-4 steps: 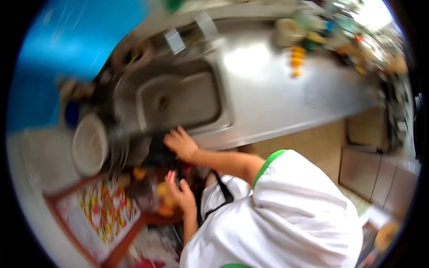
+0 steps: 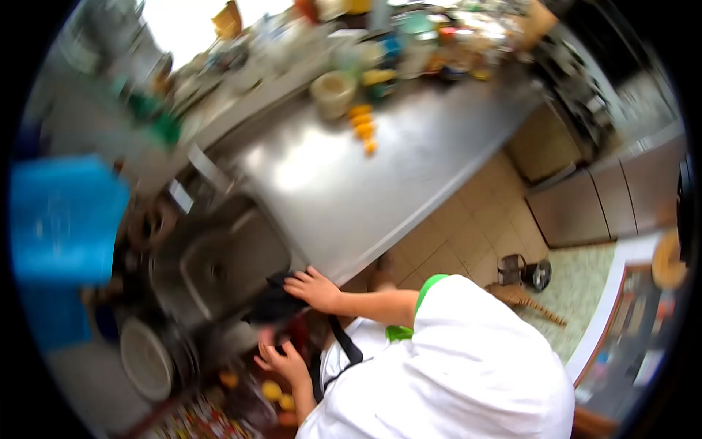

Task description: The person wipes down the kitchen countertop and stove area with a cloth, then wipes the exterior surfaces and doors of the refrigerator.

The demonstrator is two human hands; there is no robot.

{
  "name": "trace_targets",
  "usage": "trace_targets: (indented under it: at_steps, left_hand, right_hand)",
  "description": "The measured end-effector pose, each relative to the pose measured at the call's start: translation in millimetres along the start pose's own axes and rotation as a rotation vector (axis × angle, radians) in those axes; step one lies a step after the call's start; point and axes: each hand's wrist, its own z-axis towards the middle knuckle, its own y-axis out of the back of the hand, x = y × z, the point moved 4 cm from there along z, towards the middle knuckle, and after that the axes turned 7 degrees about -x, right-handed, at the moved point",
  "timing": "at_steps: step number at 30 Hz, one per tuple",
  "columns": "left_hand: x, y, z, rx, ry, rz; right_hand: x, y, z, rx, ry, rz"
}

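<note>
Far left, a blue sheet (image 2: 66, 219) hung above the basin (image 2: 146, 360), a pale, round one. The sink (image 2: 234, 256) lay next, its drain showing, with a patterned cloth (image 2: 197, 421) below in the picture, bright and blurred. Yellow fruits (image 2: 271, 391) sat to the right of that cloth, near the left hand (image 2: 287, 364). That hand was partly open, its fingers bent and a little apart; a pinkish blur showed at the fingertips, and whether it gripped anything could not be told. The black cloth (image 2: 274, 304) was bunched at the sink's near side, just above the left hand in the picture. The right hand (image 2: 316, 290) lay over the cloth's right edge, mostly open, fingers loosely spread; no closed grip showed, and how firmly it pressed could not be told. A tub (image 2: 333, 94) stood on the metal counter (image 2: 351, 197), and orange pieces (image 2: 363, 130) ran in a short row just beside it. A black strap (image 2: 346, 342) crossed the person's white clothing, right of the left hand. Farther right, tiled floor (image 2: 468, 230) showed below the counter edge, then a brush (image 2: 526, 298) with a ridged handle on a greenish floor patch. Metal cabinets (image 2: 578, 208) stood above it.
</note>
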Motion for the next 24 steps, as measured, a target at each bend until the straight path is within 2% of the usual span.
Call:
trace_targets:
  at_steps: [1, 3, 4, 5, 6, 7, 9, 11, 13, 15, 16, 17, 19, 20, 23, 24]
  left_hand:
    - [2.1, 5.6, 4.3, 0.018, -0.069, 0.066]
    - [-23.5, -23.0, 33.0, 0.056, -0.221, 0.104]
    - [-36.0, -37.5, 35.3, 0.109, -0.295, 0.094]
    - [-58.3, -57.8, 32.4, 0.166, -0.345, 0.071]
    - [-132.6, -44.2, 22.8, 0.228, -0.304, 0.083]
    - [-105.4, -83.2, 8.9, 0.209, -0.357, 0.054]
    - [-144.8, -108.4, 18.6, 0.291, -0.466, 0.073]
    - [-184.5, -160.2, 6.6, 0.276, -0.59, 0.046]
    - [-222.7, -212.4, -7.2, 0.362, -0.648, -0.027]
    - [-295.1, -236.1, -56.6, 0.55, -0.668, -0.171]
    - [-313.4, -271.7, -69.5, 0.709, -0.563, -0.392]
    - [-332.6, -308.4, -76.3, 0.823, -0.519, -0.479]
    - [-398.4, -335.7, -115.5, 1.037, -0.1, -0.604]
    - [-422.0, -351.0, -122.3, 1.09, 0.0, -0.67]
    - [-489.4, -368.8, -128.6, 1.02, 0.105, -0.689]
    - [-509.8, -368.6, -124.9, 0.926, 0.053, -0.7]
  right_hand:
    - [-2.9, 17.3, -14.0, -0.025, -0.061, 0.018]
    - [-44.9, 23.7, -20.9, -0.181, -0.132, 0.11]
    - [-61.1, 39.0, -40.6, -0.244, -0.217, 0.059]
    - [-79.6, 58.7, -65.3, -0.281, -0.291, 0.001]
    - [-98.3, 67.5, -77.2, -0.341, -0.344, -0.002]
    - [-114.6, 84.8, -111.1, -0.302, -0.365, -0.029]
    - [-139.3, 98.1, -146.1, -0.495, -0.575, -0.101]
    - [-193.4, 96.9, -209.1, -0.453, -0.956, -0.156]
    - [-256.5, 94.4, -294.6, -0.387, -1.784, 0.332]
    - [-280.3, 151.4, -373.0, -0.489, -1.945, 0.302]
    - [-298.0, 170.8, -385.5, -0.621, -1.949, 0.325]
    - [-318.3, 184.0, -391.9, -0.755, -1.931, 0.357]
    - [-343.7, 238.8, -387.3, -0.847, -1.81, 0.418]
    - [-358.4, 252.5, -374.0, -0.908, -1.623, 0.426]
    - [-384.2, 301.7, -311.8, -0.961, -1.164, 0.485]
    - [-385.5, 317.2, -291.1, -0.795, -1.113, 0.601]
